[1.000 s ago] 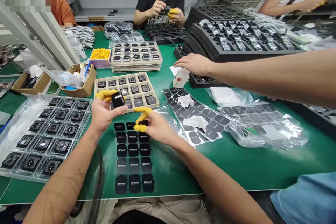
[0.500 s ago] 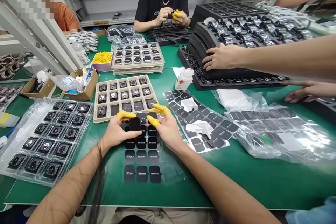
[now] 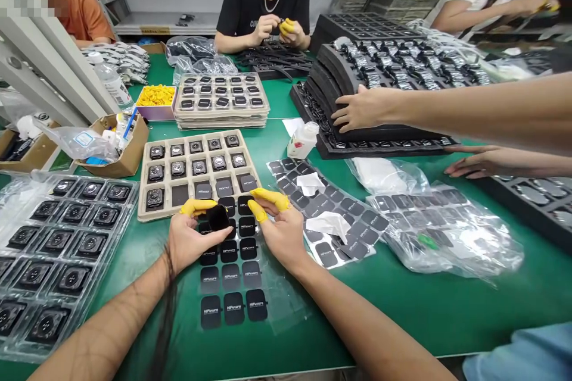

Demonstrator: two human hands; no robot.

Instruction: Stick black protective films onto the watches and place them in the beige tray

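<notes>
My left hand (image 3: pixel 194 232), with yellow finger cots, pinches a black square watch body (image 3: pixel 218 218) with its glossy face up. My right hand (image 3: pixel 281 229), also in yellow cots, has thumb and index finger close together at the upper right corner of a clear sheet of dark HiFuture films (image 3: pixel 230 277). The tips seem to pinch a film's edge, though the contact is hard to see. Behind my hands a beige tray (image 3: pixel 142 190) holds watch bodies with backs up, and several films lie in its front slots. One front slot appears dark.
Clear plastic trays of watch bodies (image 3: pixel 74 212) stand left. More film sheets (image 3: pixel 353 208) with crumpled white paper lie right, near a white bottle (image 3: pixel 304 140). A co-worker's hand (image 3: pixel 361 108) rests on stacked black foam trays (image 3: pixel 328 71). A box of yellow finger cots (image 3: pixel 156 97) stands behind.
The camera view has shifted, so the table things appear lower and further left. The watch body stays in my left hand. My right thumb and index finger have drawn closer together.
</notes>
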